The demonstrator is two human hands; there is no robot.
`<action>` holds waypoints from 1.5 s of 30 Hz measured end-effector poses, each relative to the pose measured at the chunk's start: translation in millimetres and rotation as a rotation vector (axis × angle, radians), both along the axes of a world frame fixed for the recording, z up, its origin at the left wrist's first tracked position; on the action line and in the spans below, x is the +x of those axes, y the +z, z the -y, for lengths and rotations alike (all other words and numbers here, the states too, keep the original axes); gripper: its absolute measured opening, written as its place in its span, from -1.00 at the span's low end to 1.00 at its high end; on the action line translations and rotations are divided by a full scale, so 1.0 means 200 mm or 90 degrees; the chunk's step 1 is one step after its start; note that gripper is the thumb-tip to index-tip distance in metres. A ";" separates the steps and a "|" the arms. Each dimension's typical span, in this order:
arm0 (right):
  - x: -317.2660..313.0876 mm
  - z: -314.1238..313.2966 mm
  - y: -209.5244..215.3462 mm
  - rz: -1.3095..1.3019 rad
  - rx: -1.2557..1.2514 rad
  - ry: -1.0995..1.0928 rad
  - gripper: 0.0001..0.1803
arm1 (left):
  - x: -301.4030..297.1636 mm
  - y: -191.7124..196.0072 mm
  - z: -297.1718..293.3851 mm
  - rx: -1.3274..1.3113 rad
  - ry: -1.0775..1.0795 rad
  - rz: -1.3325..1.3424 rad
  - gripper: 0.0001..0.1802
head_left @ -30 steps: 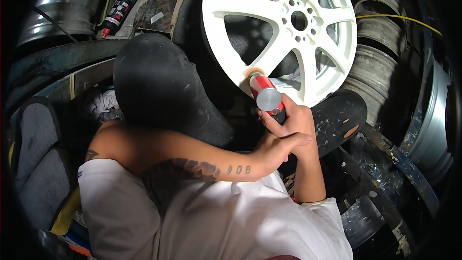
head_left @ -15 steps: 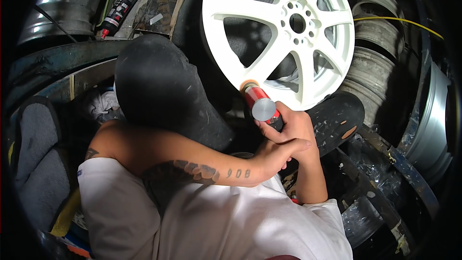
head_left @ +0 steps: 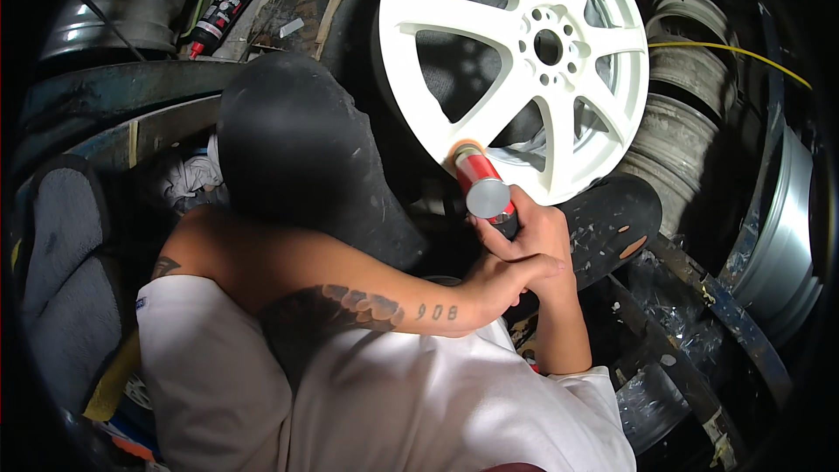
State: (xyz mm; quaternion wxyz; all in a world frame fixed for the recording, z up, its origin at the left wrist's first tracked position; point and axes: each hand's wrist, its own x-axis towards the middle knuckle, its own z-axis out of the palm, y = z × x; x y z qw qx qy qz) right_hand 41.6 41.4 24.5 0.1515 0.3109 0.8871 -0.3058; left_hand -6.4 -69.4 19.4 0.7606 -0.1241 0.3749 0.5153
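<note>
A white multi-spoke wheel rim (head_left: 500, 105) leans in front of me, its face turned toward me. My right hand (head_left: 535, 232) is closed around a small red and black power polisher (head_left: 481, 182) with a silver round end cap. Its orange pad (head_left: 466, 145) presses on the rim's lower left edge, where a spoke meets the outer lip. The pad is mostly hidden behind the tool's body. My left hand (head_left: 500, 287) is wrapped round my right wrist, its thumb lying across the top.
Several dusty bare wheels (head_left: 673, 131) are stacked at the right, with a yellow hose (head_left: 730, 48) crossing them. A silver rim (head_left: 778, 227) stands at the far right. At the upper left lies a black bottle with a red tip (head_left: 229, 9). My black-clad knees flank the white wheel.
The whole view has shifted slightly. The polisher's pad sits a touch higher and further right on the rim's lower edge. Both hands keep the same hold.
</note>
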 end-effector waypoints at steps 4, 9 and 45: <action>-0.07 0.02 -0.02 -0.017 0.019 0.045 -0.61 | -0.03 -0.02 0.02 0.001 -0.001 0.007 -0.45; -0.06 0.01 0.04 0.037 0.036 0.026 -0.62 | -0.04 -0.02 0.03 -0.009 0.035 0.015 -0.49; 0.05 0.02 0.04 0.029 0.039 0.010 -0.62 | -0.01 -0.01 0.03 0.015 -0.105 0.020 -0.33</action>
